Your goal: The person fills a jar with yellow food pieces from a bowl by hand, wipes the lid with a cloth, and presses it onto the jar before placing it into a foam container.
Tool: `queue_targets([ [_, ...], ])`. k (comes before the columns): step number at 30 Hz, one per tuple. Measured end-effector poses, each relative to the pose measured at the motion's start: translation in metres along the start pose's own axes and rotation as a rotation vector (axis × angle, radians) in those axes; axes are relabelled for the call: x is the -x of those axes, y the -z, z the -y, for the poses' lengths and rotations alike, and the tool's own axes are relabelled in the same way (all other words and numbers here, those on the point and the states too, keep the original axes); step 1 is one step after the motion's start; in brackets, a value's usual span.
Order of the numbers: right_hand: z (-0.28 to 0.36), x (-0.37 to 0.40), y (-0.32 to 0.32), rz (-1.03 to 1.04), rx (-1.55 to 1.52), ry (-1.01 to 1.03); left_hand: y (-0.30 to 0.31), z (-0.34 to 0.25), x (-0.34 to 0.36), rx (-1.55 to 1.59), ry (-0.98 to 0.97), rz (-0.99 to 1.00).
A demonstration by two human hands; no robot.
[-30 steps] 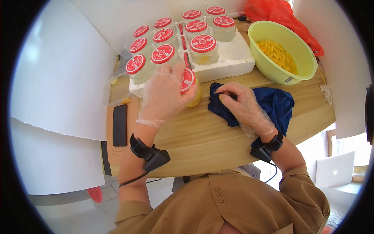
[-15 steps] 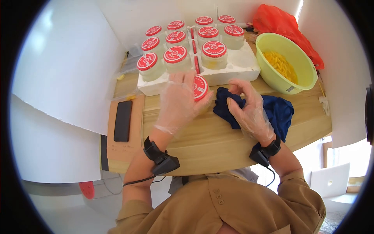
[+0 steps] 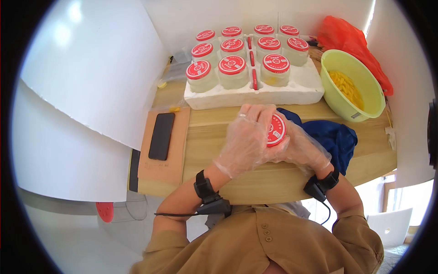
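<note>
Both my hands wear clear plastic gloves and close around one glass jar (image 3: 276,130) with a red-and-white lid, above the table's front part. My left hand (image 3: 246,137) wraps the jar from the left, fingers along the lid's edge. From the right, my right hand (image 3: 301,144) grips the same jar, partly behind the lid. The jar's glass body is mostly hidden by the hands. A dark blue cloth (image 3: 340,134) lies crumpled beside and behind my right hand. Beyond the hands, several jars with red lids stand upright in a white foam tray (image 3: 232,100).
At the right stands a light green bowl (image 3: 376,107) with yellow pieces (image 3: 345,86) inside. A red plastic bag (image 3: 349,39) lies behind it. On the left, a black phone (image 3: 161,136) rests on brown cardboard (image 3: 178,155). White panels (image 3: 91,91) border the table (image 3: 205,132).
My right hand has moved left from above the blue cloth and closed on the jar. My left hand has brought the jar nearer to me, away from the foam tray. The camera view has shifted.
</note>
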State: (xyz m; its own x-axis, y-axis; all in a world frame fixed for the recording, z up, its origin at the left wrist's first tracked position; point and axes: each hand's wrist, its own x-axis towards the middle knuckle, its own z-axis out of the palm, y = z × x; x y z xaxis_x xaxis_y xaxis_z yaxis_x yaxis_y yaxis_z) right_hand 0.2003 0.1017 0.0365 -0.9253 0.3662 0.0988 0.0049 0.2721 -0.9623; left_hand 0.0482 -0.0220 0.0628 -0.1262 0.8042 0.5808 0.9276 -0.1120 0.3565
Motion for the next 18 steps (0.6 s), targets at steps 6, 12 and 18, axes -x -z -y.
queue_targets([
  [6,-0.008,0.000,-0.012,-0.165,-0.170,0.126,0.001,-0.010,-0.006,-0.081,0.032,0.070],
  [12,-0.015,0.001,-0.012,-0.256,0.085,0.261,-0.004,-0.016,-0.005,-0.076,0.071,0.069],
  [18,-0.017,-0.001,-0.010,-0.188,0.104,0.237,0.014,0.011,-0.019,0.212,-0.060,0.268],
])
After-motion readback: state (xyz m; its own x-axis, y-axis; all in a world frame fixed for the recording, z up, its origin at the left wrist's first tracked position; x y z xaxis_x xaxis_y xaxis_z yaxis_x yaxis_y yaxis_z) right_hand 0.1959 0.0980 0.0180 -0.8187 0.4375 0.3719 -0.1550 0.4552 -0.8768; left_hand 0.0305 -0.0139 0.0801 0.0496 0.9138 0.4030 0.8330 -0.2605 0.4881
